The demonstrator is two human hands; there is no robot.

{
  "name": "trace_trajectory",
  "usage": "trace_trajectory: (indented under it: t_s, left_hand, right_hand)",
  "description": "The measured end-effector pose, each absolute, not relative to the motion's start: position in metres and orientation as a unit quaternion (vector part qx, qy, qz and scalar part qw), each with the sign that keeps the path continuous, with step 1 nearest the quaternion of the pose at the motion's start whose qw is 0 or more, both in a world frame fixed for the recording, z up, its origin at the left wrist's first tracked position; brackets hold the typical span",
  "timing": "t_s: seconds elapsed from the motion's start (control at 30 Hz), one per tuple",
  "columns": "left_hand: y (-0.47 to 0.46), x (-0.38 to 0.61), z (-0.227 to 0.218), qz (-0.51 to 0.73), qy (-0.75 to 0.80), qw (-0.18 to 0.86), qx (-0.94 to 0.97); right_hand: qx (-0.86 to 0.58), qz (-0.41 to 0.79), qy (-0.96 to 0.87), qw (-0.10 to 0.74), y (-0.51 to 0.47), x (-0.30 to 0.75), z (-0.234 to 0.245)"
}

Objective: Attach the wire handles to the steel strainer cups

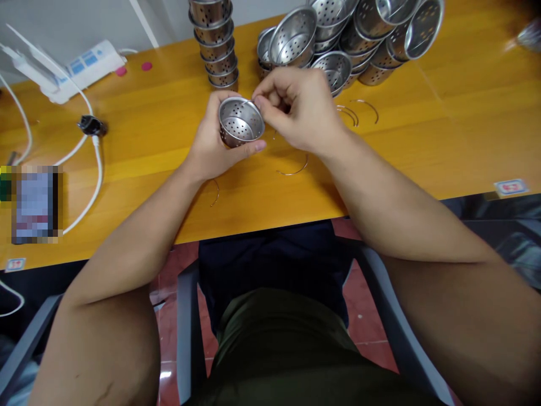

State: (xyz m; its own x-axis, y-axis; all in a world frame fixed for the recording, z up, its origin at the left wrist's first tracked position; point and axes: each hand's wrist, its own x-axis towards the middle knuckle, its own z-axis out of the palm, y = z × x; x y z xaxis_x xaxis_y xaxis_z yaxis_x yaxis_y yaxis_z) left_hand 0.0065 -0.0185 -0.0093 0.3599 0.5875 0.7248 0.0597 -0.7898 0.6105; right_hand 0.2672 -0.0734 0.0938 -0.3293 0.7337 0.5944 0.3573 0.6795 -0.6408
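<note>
My left hand point(211, 144) is wrapped round a small perforated steel strainer cup point(240, 121), its mouth turned up toward me. My right hand point(298, 107) is closed in a pinch at the cup's far rim, holding a thin wire handle point(248, 102) against it. Both hands hover just above the orange wooden table point(422, 141). Loose curved wire handles lie on the table beside the hands, one point(293, 170) below my right wrist, another point(215, 192) under my left wrist.
A tall stack of strainer cups point(214, 42) stands behind the hands. A heap of loose cups point(350, 34) lies at the back right, with more wire handles point(359, 110) before it. A white power strip point(80, 65) and white cables point(91, 186) lie left.
</note>
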Motion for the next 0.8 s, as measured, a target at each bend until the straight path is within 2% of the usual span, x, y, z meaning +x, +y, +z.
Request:
trace_trajectory:
  t_s: [0.2, 0.5, 0.73, 0.8]
  left_hand:
    - [-0.028, 0.011, -0.001, 0.503, 0.264, 0.227, 0.791]
    - [-0.042, 0.013, 0.011, 0.497, 0.273, 0.212, 0.796]
    - [-0.019, 0.006, -0.015, 0.507, 0.225, 0.301, 0.776]
    - [-0.015, 0.005, -0.02, 0.506, 0.212, 0.311, 0.776]
  right_hand:
    - [-0.371, 0.213, -0.782, 0.453, -0.082, 0.263, 0.099]
    - [-0.359, 0.237, -0.741, 0.516, -0.085, 0.243, 0.091]
    - [-0.148, 0.393, -0.793, 0.441, -0.07, 0.272, 0.097]
    - [-0.129, 0.428, -0.784, 0.432, -0.067, 0.274, 0.097]
